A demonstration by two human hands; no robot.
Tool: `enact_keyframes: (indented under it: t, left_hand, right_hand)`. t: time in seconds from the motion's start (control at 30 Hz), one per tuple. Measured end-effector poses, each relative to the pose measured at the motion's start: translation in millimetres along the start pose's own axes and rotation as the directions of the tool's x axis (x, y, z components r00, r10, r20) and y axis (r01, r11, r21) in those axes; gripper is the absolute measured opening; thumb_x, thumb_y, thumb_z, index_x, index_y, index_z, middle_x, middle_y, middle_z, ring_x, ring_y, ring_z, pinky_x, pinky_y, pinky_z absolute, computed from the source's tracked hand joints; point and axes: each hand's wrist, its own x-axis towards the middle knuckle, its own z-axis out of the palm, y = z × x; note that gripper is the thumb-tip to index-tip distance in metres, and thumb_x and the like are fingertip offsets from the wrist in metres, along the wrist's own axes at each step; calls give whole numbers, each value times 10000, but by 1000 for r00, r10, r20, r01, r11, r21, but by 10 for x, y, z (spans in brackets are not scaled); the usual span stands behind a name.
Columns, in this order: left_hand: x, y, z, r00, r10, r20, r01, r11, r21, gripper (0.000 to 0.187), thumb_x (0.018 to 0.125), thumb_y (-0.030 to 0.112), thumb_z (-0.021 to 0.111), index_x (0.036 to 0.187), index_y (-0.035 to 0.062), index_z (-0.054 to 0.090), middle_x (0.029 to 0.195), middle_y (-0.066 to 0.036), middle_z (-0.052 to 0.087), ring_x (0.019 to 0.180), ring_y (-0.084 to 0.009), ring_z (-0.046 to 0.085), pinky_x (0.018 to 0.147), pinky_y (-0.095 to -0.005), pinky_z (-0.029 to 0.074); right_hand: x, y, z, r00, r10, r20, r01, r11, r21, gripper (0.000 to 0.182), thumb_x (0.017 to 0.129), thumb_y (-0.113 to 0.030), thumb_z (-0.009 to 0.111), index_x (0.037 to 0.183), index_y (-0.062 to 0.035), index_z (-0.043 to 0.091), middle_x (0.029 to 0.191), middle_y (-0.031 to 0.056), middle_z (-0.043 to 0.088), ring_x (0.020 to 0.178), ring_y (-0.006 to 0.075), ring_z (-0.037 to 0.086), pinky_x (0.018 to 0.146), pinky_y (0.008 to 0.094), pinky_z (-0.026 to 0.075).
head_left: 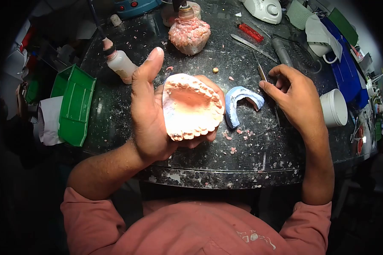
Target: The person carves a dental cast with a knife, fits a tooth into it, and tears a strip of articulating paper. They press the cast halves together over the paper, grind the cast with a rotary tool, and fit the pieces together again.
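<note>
In my left hand [147,106] rests a plaster dental cast [193,108] of a toothed arch, with its teeth side facing up. The fingers curl beneath and behind the cast, and the thumb stands up away from it. My right hand [295,95] pinches a thin metal carving tool [261,73] between thumb and fingers. Its slim end points away from me, and the exact shape of its other end is hard to make out. A blue horseshoe-shaped dental piece [233,104] lies on the bench between the cast and my right hand.
Pink crumbs [233,150] dot the dark bench [191,172]. Farther back stand a wax-crusted burner [189,36] and a white squeeze bottle [123,67]. A metal spatula [253,46], red-handled tool [250,32] and grey handpiece [281,52] lie behind. A green bin [75,106] and white tub [335,108] flank me.
</note>
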Motion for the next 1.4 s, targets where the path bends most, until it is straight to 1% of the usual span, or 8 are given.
enact_keyframes:
  t: [0.3,0.47,0.53,0.63,0.8,1.1,1.23,1.4]
  left_hand:
    - [29,-68,159,970,177,-164,-130,957,261,678,891,539,294,903,-83,563,664,-141,585,503,-196,588,372,-241,404]
    - [-1,14,116,993,-26,-116,34,997,69,824,927,634,168,857,-75,582,562,-117,540,433,-166,532,342,-228,368]
    - [13,17,58,999,-50,-9,50,999,14,874,929,677,112,930,-60,582,591,-119,554,413,-143,496,317,-214,331]
    - [39,16,68,997,-27,-74,25,999,-40,811,943,645,124,1063,-37,547,686,-131,588,423,-135,479,310,-209,315]
    - [70,4,-77,996,46,72,-31,978,-208,675,956,480,222,1428,13,345,1038,-173,590,720,-195,535,528,-255,418]
    - [98,-16,-9,972,233,8,-232,970,-74,669,969,425,276,1495,14,229,1359,-219,491,1093,-313,579,887,-336,429]
    - [68,-28,-37,948,319,5,-319,947,28,642,1005,387,402,1464,-34,247,1452,-171,398,1269,-220,462,1023,-343,382]
    - [98,-49,64,821,552,148,-565,747,351,829,914,394,610,1457,-84,206,1492,-213,316,1373,-267,350,1145,-411,262]
  right_hand:
    - [36,73,23,1000,10,0,-10,999,52,238,804,-233,700,790,-8,623,625,104,596,588,239,608,591,361,461]
    - [26,32,28,998,48,44,-48,999,9,276,809,-271,709,865,-16,620,738,124,620,691,243,628,637,371,473]
    - [-23,24,96,971,-143,-189,132,989,-72,404,792,-361,736,956,-18,600,877,147,617,821,275,628,708,390,484]
    - [-92,-75,122,952,-291,-94,298,952,74,558,743,-454,766,1031,-16,575,955,157,595,898,312,607,769,407,484]
    - [-294,-284,109,886,-462,-36,464,885,41,881,550,-487,876,1210,-28,517,1126,165,543,1037,349,552,884,430,465]
    - [-371,-276,180,893,-448,-32,449,893,25,671,698,-310,790,1229,7,530,983,179,572,903,344,583,803,410,505]
    - [-256,-239,47,904,-310,-293,426,621,658,796,770,-217,801,1396,-25,348,1236,164,517,1137,245,564,902,342,529]
    - [-291,-254,189,820,-476,-319,519,384,764,960,660,-123,882,1408,-32,288,1373,185,434,1260,269,490,1014,414,475]
